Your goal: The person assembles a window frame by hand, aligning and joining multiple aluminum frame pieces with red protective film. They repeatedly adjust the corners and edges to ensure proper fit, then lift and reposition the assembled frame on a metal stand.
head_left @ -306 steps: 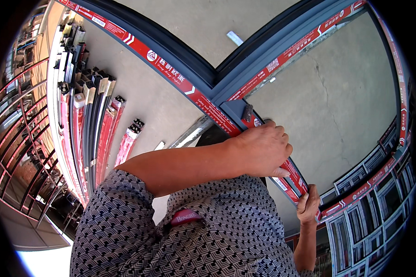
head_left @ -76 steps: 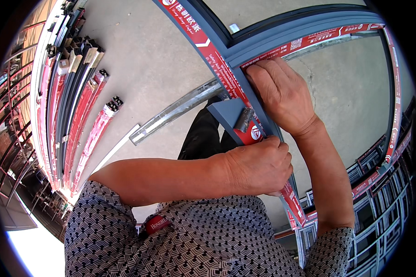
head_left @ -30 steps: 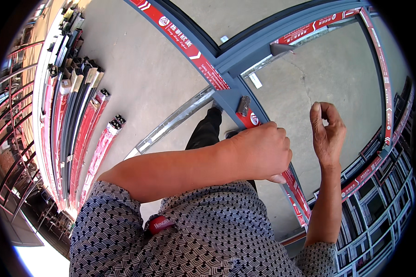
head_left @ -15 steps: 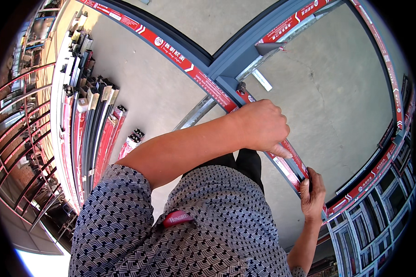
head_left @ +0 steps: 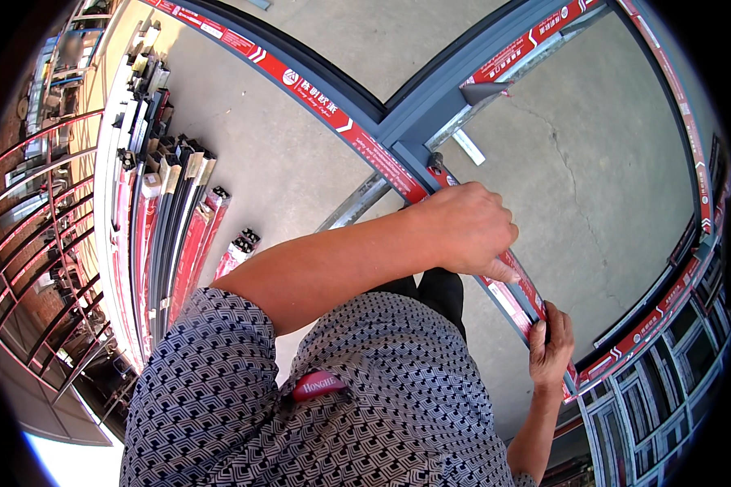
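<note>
A large dark grey window frame with red printed protective tape stretches across the view, its near bar passing in front of my body. My left arm reaches across to the right, and my left hand lies over the near bar with its fingers curled round it and the thumb along the top. Further down the same bar, my right hand grips it, fingers over the inner edge and thumb on the near side. A narrow red-taped strip runs along the bar between the hands; whether it is separate I cannot tell. My palms are hidden.
Bundles of long profiles lie on the floor at left, beside a red metal rack. A metal support bar passes under the frame. A small grey flap-like piece sits on the crossbar. Stacked frames stand at lower right.
The frame and surroundings have shifted slightly right and down in the view. Both hands keep their places on the bar, with little visible movement along it.
</note>
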Demonstrator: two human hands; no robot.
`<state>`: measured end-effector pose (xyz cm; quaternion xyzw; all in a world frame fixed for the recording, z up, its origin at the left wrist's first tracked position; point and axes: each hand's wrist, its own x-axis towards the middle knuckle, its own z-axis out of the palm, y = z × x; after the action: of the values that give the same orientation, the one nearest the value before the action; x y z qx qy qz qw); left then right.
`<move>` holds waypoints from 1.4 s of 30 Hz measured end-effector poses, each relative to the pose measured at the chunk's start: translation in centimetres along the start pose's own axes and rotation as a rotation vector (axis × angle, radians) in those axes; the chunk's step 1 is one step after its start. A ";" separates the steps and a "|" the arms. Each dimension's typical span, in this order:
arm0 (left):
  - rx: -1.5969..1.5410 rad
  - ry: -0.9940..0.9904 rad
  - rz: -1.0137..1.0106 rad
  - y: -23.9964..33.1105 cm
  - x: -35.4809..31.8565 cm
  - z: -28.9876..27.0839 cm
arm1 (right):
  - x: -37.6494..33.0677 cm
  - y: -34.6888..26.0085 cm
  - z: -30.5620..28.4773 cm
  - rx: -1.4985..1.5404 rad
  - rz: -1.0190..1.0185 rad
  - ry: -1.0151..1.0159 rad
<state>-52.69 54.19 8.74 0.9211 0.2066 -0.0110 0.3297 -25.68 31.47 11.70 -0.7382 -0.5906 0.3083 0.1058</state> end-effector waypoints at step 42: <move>0.171 0.122 -0.027 3.5 -0.2 1.1 | -1.8 2.2 0.2 -0.115 -0.015 0.004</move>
<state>-51.34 51.00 10.03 0.9420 0.2372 0.0231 0.2364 -24.19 29.14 10.94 -0.7391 -0.6128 0.2716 0.0667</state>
